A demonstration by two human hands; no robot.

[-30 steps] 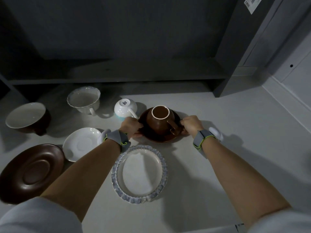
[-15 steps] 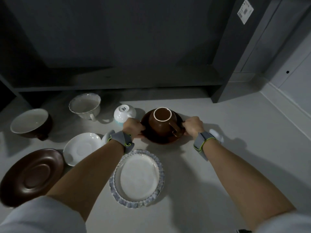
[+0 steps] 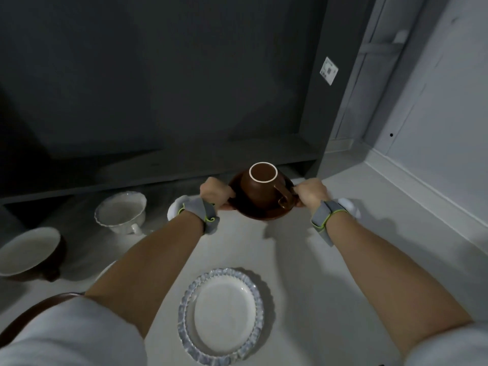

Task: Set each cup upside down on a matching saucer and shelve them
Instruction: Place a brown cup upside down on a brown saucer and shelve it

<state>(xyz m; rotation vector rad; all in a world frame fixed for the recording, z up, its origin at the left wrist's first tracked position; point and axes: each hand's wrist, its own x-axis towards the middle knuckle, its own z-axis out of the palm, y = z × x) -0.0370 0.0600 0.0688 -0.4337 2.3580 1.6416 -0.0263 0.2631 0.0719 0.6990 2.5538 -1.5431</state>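
Note:
A brown cup point(image 3: 260, 187) sits upside down on a brown saucer point(image 3: 260, 213), and both are held up off the floor just in front of the low dark shelf point(image 3: 184, 165). My left hand point(image 3: 215, 192) grips the saucer's left rim and my right hand point(image 3: 310, 192) grips its right rim. The cup's handle points toward my right hand. A blue-rimmed white saucer point(image 3: 221, 315) lies on the floor between my forearms. A white scalloped cup point(image 3: 120, 211) stands upright at the left.
A large brown bowl-cup with white inside point(image 3: 29, 253) stands at far left. A big brown saucer point(image 3: 31, 310) and a white saucer point(image 3: 105, 270) are mostly hidden by my left arm. A small white cup point(image 3: 174, 207) peeks behind my left wrist. The shelf's dark side panel point(image 3: 319, 114) rises at right.
Both hands have lifted the brown saucer with its inverted cup off the floor and carried it forward toward the shelf. The view has tilted upward.

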